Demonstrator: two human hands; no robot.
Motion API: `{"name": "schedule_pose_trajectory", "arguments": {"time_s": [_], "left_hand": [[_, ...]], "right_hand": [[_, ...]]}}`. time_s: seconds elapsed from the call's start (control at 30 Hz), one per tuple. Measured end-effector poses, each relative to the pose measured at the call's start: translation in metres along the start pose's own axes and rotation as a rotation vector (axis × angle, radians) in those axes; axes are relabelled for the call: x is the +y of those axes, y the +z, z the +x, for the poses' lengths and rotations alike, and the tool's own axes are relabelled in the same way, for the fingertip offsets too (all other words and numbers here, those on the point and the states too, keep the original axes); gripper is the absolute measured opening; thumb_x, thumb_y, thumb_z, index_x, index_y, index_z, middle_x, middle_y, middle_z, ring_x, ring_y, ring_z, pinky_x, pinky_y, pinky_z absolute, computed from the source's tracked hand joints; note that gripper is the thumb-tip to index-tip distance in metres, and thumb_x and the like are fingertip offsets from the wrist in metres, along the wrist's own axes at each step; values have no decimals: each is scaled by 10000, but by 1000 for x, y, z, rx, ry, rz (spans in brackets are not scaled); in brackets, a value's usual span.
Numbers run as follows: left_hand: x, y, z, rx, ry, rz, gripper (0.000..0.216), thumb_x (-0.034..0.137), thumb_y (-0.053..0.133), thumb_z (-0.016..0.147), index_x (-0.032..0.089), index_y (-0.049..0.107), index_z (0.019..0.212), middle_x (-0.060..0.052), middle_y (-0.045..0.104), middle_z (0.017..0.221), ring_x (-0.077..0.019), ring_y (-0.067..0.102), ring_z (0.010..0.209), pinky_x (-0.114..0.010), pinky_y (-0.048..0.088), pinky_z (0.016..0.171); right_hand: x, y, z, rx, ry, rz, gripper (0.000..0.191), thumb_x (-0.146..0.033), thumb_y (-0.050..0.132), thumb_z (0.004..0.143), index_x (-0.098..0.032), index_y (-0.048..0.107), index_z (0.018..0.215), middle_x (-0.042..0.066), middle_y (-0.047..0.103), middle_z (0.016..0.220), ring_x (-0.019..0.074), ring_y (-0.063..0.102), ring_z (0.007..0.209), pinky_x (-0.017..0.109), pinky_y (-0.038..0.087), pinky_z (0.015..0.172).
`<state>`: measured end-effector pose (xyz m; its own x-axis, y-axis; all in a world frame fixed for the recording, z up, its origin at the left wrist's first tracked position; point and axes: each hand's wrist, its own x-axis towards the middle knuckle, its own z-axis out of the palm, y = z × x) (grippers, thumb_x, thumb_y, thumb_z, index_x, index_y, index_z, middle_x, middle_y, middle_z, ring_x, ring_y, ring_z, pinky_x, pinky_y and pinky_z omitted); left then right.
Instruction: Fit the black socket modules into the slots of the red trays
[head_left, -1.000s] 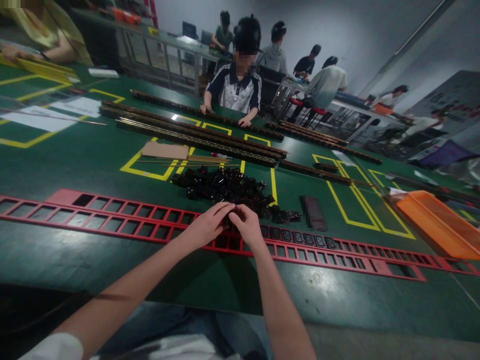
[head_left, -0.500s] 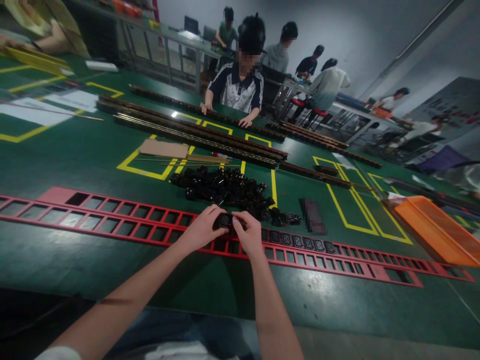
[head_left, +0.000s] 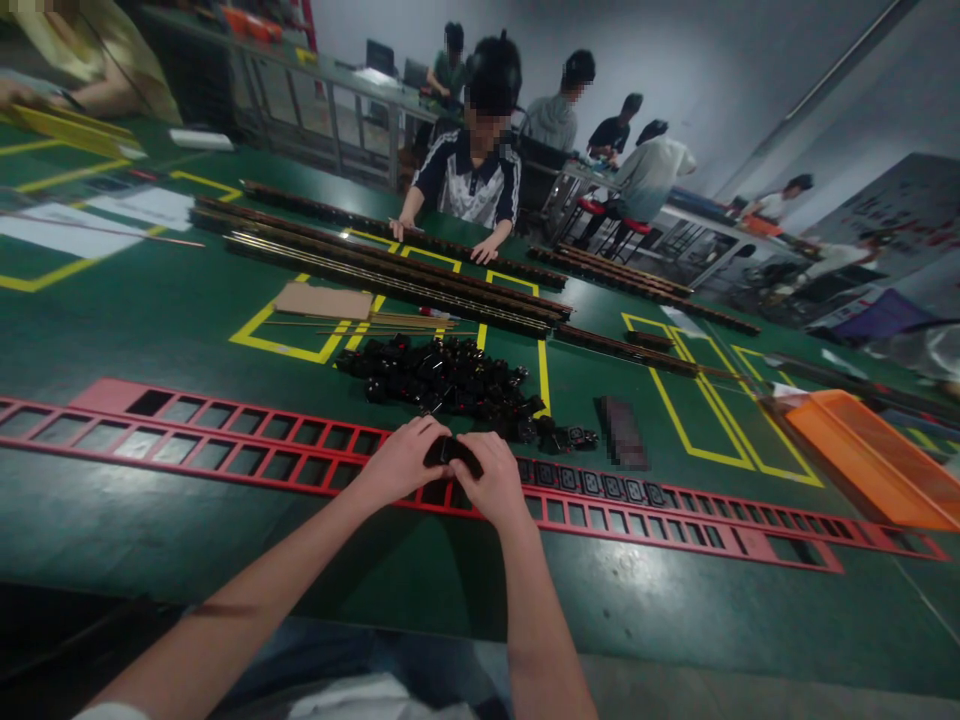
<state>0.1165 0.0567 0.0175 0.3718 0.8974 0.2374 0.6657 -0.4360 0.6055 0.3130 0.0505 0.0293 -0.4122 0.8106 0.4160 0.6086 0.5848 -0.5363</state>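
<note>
Between my hands, above the red slotted frame (head_left: 262, 468), is a black socket module (head_left: 446, 450). My left hand (head_left: 409, 458) grips its left side with thumb and fingers. From the right, my right hand (head_left: 493, 475) has its fingers closed around the other side. The fingers cover much of the module. Just right of my right hand, a row of similar black sockets (head_left: 591, 484) sits in the frame's openings. A heap of loose black modules (head_left: 442, 375) lies directly beyond my hands.
A dark purplish object (head_left: 622, 432) lies right of the heap, and an orange bin (head_left: 862, 450) stands at the far right. Cardboard (head_left: 322, 300) and long dark rails (head_left: 390, 270) lie further back. Across the table, a co-worker's hands (head_left: 487, 248) touch another rail.
The socket module has turned, so its face no longer shows towards me. My right hand has moved from a fingertip touch to a fuller grip around it.
</note>
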Motion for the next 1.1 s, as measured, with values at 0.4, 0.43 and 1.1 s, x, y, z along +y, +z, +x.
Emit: {"name": "schedule_pose_trajectory", "arguments": {"time_s": [0.4, 0.43, 1.1], "left_hand": [[3, -3, -1, -22, 33, 5, 371, 213, 736, 788, 210, 573, 1122, -41, 662, 1149, -260, 571, 1095, -410, 463, 901], [4, -4, -1, -17, 41, 6, 378, 185, 715, 784, 209, 573, 1133, -43, 662, 1158, -259, 570, 1103, -412, 459, 911], [11, -7, -4, -21, 11, 141, 247, 267, 638, 813, 200, 587, 1045, -57, 631, 1092, -254, 576, 1036, -407, 476, 878]], "right_hand": [[-2, -4, -3, -82, -18, 10, 412, -127, 605, 823, -218, 622, 1225, 80, 674, 1207, 247, 579, 1124, 424, 457, 965], [-3, -5, -3, -87, -18, 4, 435, -121, 609, 809, -216, 615, 1233, 80, 669, 1216, 248, 573, 1136, 429, 447, 982], [-4, -2, -1, -139, 24, -63, 401, -110, 623, 799, -199, 620, 1190, 74, 678, 1181, 252, 566, 1117, 418, 458, 966]]}}
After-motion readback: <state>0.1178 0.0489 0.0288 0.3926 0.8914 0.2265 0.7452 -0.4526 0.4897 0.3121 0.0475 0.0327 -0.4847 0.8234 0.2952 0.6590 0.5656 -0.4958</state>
